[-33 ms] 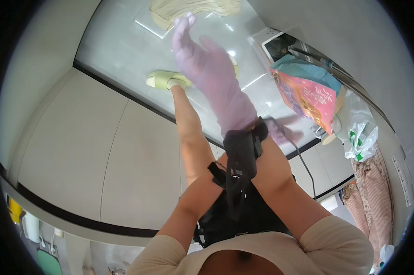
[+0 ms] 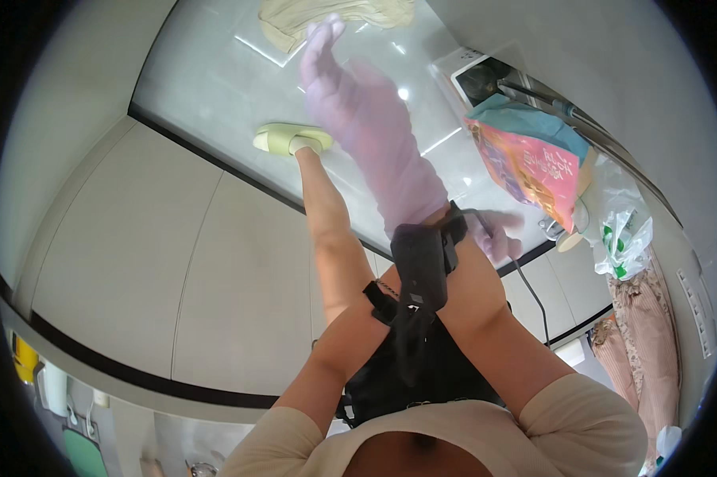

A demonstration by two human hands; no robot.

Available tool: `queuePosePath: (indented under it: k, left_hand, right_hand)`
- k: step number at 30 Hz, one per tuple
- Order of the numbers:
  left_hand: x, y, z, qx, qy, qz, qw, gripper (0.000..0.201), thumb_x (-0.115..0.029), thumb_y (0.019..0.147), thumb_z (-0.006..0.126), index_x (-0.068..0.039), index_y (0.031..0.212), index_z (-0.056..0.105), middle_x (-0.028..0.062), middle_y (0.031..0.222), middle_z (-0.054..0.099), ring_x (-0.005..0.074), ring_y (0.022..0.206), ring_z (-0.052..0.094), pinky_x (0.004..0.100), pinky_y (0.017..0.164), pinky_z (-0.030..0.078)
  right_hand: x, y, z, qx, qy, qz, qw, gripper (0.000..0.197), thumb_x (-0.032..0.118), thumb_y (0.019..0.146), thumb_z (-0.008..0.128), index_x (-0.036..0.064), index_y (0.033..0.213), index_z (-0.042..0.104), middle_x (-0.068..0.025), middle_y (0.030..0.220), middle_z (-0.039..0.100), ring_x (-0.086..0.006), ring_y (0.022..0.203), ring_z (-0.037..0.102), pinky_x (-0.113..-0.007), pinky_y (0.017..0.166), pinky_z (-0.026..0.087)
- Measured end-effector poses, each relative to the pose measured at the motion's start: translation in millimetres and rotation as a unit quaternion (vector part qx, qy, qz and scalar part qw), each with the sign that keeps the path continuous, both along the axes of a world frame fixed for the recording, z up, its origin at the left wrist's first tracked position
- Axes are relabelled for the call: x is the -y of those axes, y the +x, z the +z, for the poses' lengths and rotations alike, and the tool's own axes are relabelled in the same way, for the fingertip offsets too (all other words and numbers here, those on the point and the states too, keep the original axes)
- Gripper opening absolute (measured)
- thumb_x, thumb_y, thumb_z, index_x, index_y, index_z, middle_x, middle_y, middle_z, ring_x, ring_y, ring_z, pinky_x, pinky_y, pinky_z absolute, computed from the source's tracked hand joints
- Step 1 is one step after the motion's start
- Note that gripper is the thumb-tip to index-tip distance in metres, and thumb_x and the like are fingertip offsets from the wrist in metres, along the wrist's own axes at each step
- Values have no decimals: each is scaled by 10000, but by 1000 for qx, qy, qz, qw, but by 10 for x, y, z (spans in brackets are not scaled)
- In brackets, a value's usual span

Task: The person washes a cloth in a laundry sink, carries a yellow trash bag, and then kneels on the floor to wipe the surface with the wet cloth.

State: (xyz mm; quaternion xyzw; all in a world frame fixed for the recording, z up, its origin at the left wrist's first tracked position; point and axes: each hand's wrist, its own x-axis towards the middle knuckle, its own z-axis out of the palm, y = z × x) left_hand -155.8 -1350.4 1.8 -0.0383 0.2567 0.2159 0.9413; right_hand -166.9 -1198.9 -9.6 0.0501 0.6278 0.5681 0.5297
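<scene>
Both my hands wear thin lilac gloves, and my forearms cross in front of my body. My right hand reaches up and away, its fingers stretched out and no object visible in it; the thumb side is blurred. A black strapped device sits at that wrist, with loose straps hanging down. Behind the right forearm, my left hand shows in part, its blurred fingers apart. A thin dark cord runs past these fingers; whether they touch it I cannot tell. A black band is on the left forearm.
Below stand my leg and a pale green slipper on a shiny grey floor. A beige cloth lies far ahead. At right are a pink and blue bag, a clear plastic bag and pink patterned cloth. Pale cabinet panels line the left.
My left hand has come into plainer view, its fingers more spread beside the right wrist. My right hand has shifted slightly. The pale green patch beside it on the floor no longer shows.
</scene>
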Motion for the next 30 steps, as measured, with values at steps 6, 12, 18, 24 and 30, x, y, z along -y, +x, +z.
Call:
queuePosePath:
  k: [6, 12, 18, 24, 30]
  left_hand:
    - [333, 886, -60, -31, 15, 77, 996, 303, -242, 955, 519, 7, 1107, 598, 96, 1052, 643, 181, 925, 616, 321, 873, 466]
    - [729, 1366, -5, -279, -9, 63, 958, 306, -249, 943, 566, 31, 1054, 621, 71, 912, 655, 132, 721, 576, 275, 730, 477]
    - [893, 190, -248, -328, -157, 109, 925, 260, -236, 956, 544, 1, 1044, 606, 44, 894, 607, 154, 791, 578, 294, 798, 465]
    - [474, -768, -69, -77, 93, -61, 991, 163, -180, 933, 580, -24, 972, 612, 23, 864, 604, 146, 885, 591, 293, 880, 439]
    - [558, -868, 173, -39, 358, -155, 920, 187, 10, 803, 667, -66, 974, 672, 49, 904, 648, 146, 875, 613, 266, 837, 470]
  right_hand:
    - [173, -37, 454, 18, 59, 27, 998, 394, 177, 979, 366, -53, 1296, 412, -134, 1081, 593, -244, 992, 580, -389, 926, 462]
    - [613, -295, 690, 193, 93, 337, 917, 376, 235, 981, 421, -67, 1186, 507, -112, 1016, 590, -218, 872, 562, -357, 868, 474]
    - [1292, 16, 759, 307, 253, 396, 828, 398, 240, 965, 422, -39, 1246, 467, -156, 1090, 507, -247, 972, 487, -379, 887, 415]
    - [2039, 1150, 1512, 60, 392, 759, 517, 261, 233, 990, 447, 31, 1105, 566, -61, 880, 590, -139, 805, 566, -253, 717, 458]
    - [1371, 2355, 1318, 484, 178, 850, 106, 266, 256, 913, 484, 27, 915, 620, -55, 740, 603, -150, 605, 549, -281, 573, 457]
